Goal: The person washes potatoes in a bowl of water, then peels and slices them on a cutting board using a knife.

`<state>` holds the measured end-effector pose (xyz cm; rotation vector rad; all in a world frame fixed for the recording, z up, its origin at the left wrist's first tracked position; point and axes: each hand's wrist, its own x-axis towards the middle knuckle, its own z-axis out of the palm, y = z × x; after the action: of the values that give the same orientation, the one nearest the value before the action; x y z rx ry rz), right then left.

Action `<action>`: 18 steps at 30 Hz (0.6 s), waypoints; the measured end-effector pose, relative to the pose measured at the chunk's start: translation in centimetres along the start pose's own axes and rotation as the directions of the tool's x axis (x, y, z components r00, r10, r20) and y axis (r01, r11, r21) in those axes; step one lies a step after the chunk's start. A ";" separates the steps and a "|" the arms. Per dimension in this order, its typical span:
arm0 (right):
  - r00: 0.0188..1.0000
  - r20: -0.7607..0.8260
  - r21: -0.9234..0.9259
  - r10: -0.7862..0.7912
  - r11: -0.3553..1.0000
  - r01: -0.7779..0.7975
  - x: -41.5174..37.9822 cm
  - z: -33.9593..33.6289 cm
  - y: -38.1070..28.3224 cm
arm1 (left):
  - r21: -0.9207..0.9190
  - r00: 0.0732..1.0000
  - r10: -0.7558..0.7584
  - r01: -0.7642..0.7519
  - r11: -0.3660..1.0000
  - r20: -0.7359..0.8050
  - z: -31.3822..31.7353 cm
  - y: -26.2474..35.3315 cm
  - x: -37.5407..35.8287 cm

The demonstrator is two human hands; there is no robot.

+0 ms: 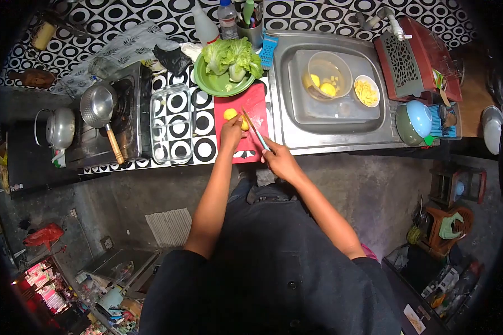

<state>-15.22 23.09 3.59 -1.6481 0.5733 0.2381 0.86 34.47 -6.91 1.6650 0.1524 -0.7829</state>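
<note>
A red cutting board (251,100) lies on the patterned counter. My left hand (232,133) presses a yellow potato piece (244,124) onto it. Another yellow piece (229,114) sits just beyond the fingers. My right hand (278,159) grips a knife (255,129) with a light blue handle, its blade angled over the held piece.
A green plate of lettuce (229,67) stands behind the board. The sink (332,84) holds a clear bowl (330,72) and a white bowl (366,90) of yellow pieces. A glass dish (172,123), stove with a pan (99,106) and a kettle (58,127) are at left.
</note>
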 end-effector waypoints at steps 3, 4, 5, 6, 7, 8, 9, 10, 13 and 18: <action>1.000 -0.003 -0.002 0.002 1.000 -0.002 -0.4 0.3 -0.8 | -0.020 1.000 -0.004 0.004 1.000 -0.012 0.2 0.0 -0.1; 1.000 0.000 0.002 0.011 1.000 -0.011 -0.5 0.4 -1.0 | -0.036 1.000 -0.009 0.008 0.999 -0.013 0.2 -0.2 0.0; 1.000 -0.011 0.000 -0.014 1.000 0.014 -0.4 0.6 -0.7 | -0.045 1.000 -0.004 0.003 0.999 -0.013 0.3 -0.4 0.1; 0.999 -0.021 -0.002 -0.039 0.999 0.039 -0.2 0.9 -0.3 | -0.053 1.000 0.002 -0.002 0.999 -0.014 0.3 -0.4 0.2; 0.997 -0.031 -0.004 -0.064 0.998 0.064 -0.1 1.2 0.0 | -0.062 1.000 0.007 -0.008 0.998 -0.015 0.4 -0.5 0.2; 0.997 -0.032 -0.012 -0.072 0.997 0.072 -0.1 1.3 0.3 | -0.066 1.000 0.011 -0.011 0.998 -0.002 0.3 -0.6 0.2; 0.996 -0.032 -0.021 -0.081 0.997 0.080 -0.2 1.3 0.1 | -0.070 1.000 0.015 -0.014 0.997 0.011 0.3 -0.6 0.2; 0.996 -0.032 -0.029 -0.088 0.996 0.087 -0.3 1.4 -0.1 | -0.074 1.000 0.018 -0.016 0.997 0.024 0.2 -0.6 0.2; 0.995 -0.031 -0.039 -0.096 0.995 0.095 -0.5 1.5 -0.3 | -0.073 1.000 0.029 -0.029 0.997 -0.010 0.6 -0.5 -0.2; 0.996 -0.037 -0.026 -0.081 0.996 0.080 -0.6 1.9 -0.3 | -0.105 0.998 0.035 -0.041 0.994 -0.057 1.3 -0.4 -0.7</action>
<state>-15.28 25.08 3.81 -1.6986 0.5332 0.1561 -0.39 33.62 -6.95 1.5855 0.1974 -0.6891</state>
